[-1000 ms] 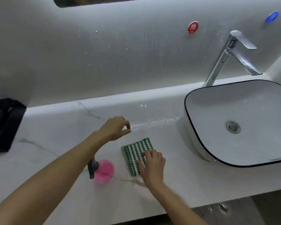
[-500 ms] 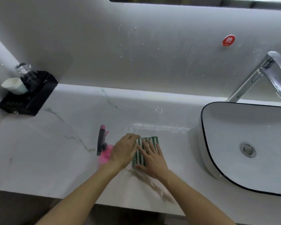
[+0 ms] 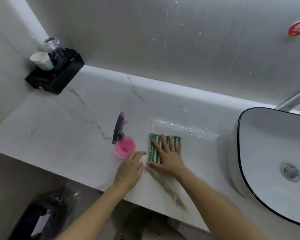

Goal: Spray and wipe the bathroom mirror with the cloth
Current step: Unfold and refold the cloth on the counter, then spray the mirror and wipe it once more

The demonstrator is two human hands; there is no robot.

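Note:
A folded green and white striped cloth (image 3: 155, 148) lies flat on the white marble counter (image 3: 68, 132). My right hand (image 3: 168, 154) rests on top of it, palm down with the fingers spread. A pink spray bottle (image 3: 124, 146) with a grey trigger head stands just left of the cloth. My left hand (image 3: 131, 168) hovers at the counter's front, fingers loosely extended near the bottle's base, holding nothing. The mirror is out of view above the splashed wall (image 3: 163, 40).
A white basin with a black rim (image 3: 240, 153) sits at the right, with a chrome tap (image 3: 294, 99) behind it. A black tray (image 3: 57, 77) with a paper cup and glasses stands in the back left corner. Water streaks (image 3: 185, 127) lie beyond the cloth. A black bin bag (image 3: 47, 213) sits below.
The view has swung left and down. My left hand has drawn back from the cloth's left edge toward the bottle's base. My right hand stays flat on the cloth.

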